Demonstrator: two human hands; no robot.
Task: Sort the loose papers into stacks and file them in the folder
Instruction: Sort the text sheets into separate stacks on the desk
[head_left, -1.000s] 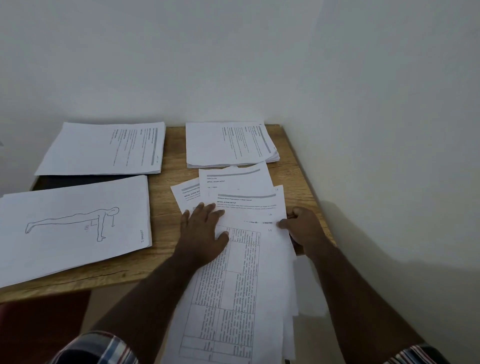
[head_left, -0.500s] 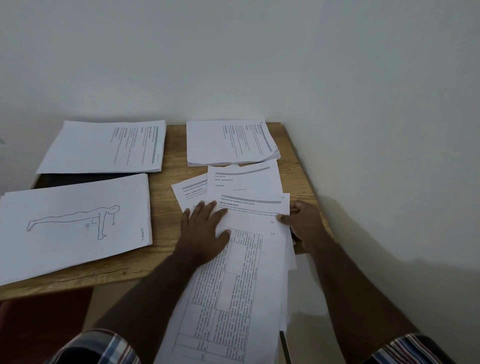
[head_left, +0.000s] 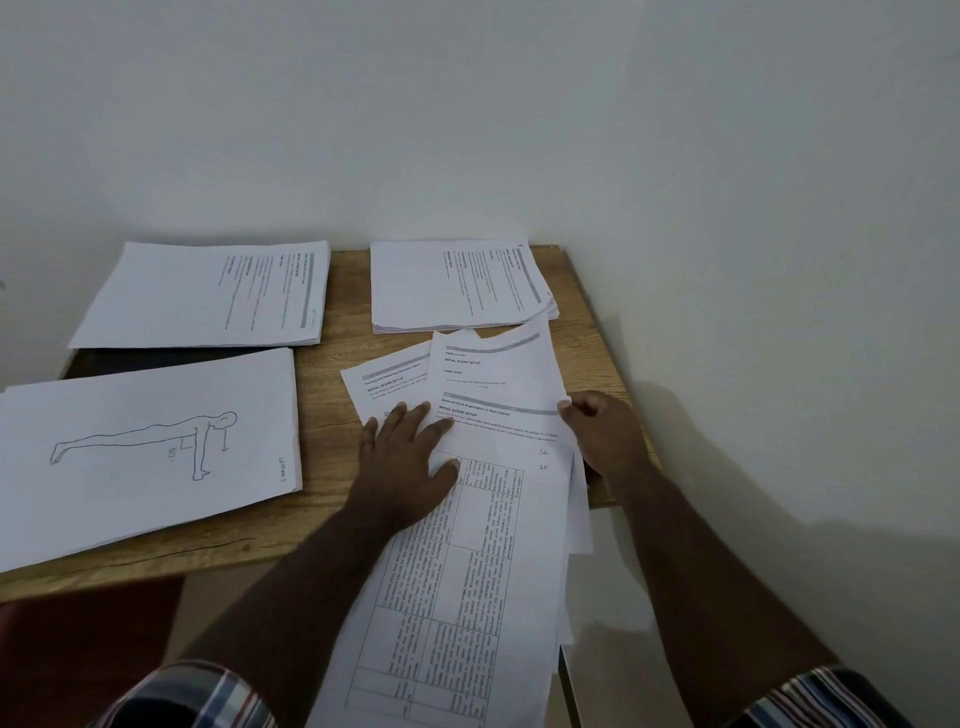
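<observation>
A fanned pile of loose printed papers (head_left: 498, 395) lies at the table's front right and hangs over its front edge. My left hand (head_left: 405, 457) lies flat on the pile with straight fingers. My right hand (head_left: 602, 431) pinches the right edge of an upper sheet, which is curling upward. Three sorted stacks lie around: text pages (head_left: 208, 296) at the back left, text pages (head_left: 457, 283) at the back middle, and a stack topped by a plank-pose drawing (head_left: 145, 441) at the front left. A dark folder (head_left: 156, 357) shows under the back-left stack.
The wooden table (head_left: 332, 364) stands in a corner, with white walls behind it and along its right side. The long table-printed sheet (head_left: 452, 597) reaches down past the table's front edge toward my lap. A dark red surface (head_left: 78, 639) lies below the table's left.
My right hand has pushed the upper sheets up and away, so they now fan further toward the back stack. My left hand has stayed flat on the pile.
</observation>
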